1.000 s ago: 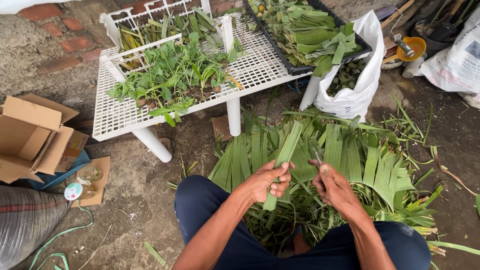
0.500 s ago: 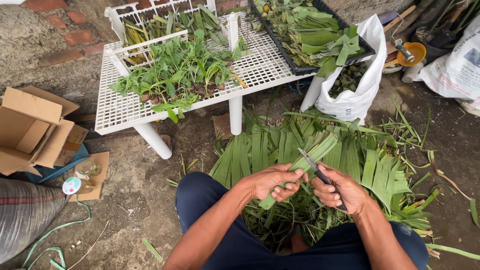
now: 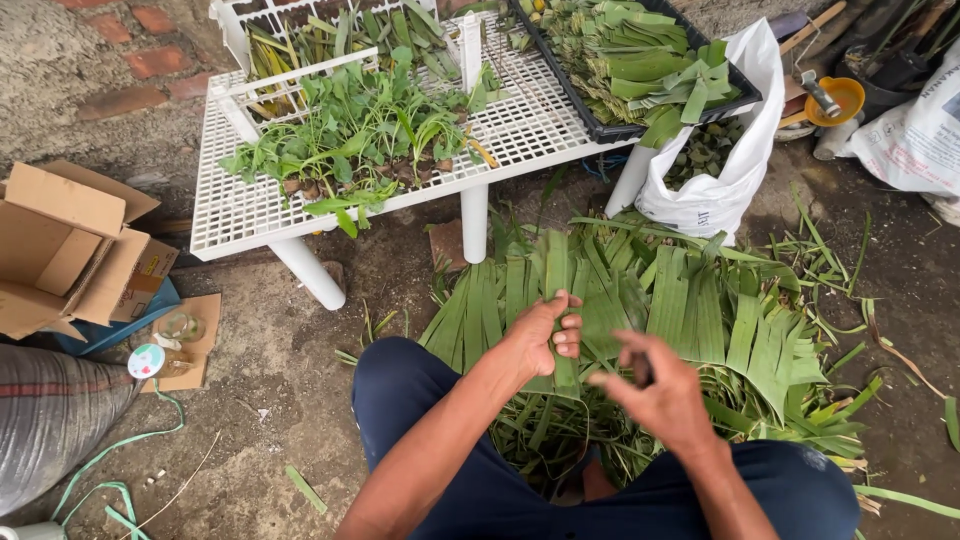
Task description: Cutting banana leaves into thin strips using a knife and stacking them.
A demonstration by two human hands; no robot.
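I sit on the ground with my knees apart over a fanned pile of long green leaf strips [image 3: 700, 300]. My left hand [image 3: 540, 335] is closed round one leaf strip [image 3: 556, 262] and holds it upright, its top end rising above the fingers. My right hand [image 3: 660, 395] is blurred with motion just right of that strip, and its fingers grip a small dark cutting tool [image 3: 641, 374]. The tool's blade is hidden. The two hands are a short gap apart.
A white slatted table [image 3: 240, 200] ahead carries leafy plants [image 3: 360, 140] and a black tray [image 3: 610, 128] of cut leaves. A white bag [image 3: 720, 190] stands beside its leg. At the left are an open cardboard box [image 3: 60, 250] and a grey sack [image 3: 50, 420].
My left hand has turned the leaf strip from a slant to upright. My right hand, which had the tool's blade against the strip, has pulled back to the right and lower.
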